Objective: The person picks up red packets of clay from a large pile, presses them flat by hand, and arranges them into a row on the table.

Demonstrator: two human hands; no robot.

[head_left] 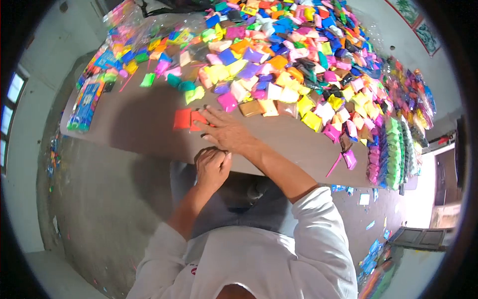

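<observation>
At table edge, right hand [226, 130] lies flat, fingers spread on red packets [189, 119]; left hand [213, 167] curls closed just beside; gathering step, next needing a firm pinch.

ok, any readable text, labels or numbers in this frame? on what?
None can be read.
Blue packs at the table's far left edge: print too small and blurred.
White shirt: small red mark near the hem, blurred.
Colored packets: no lettering visible.
</observation>
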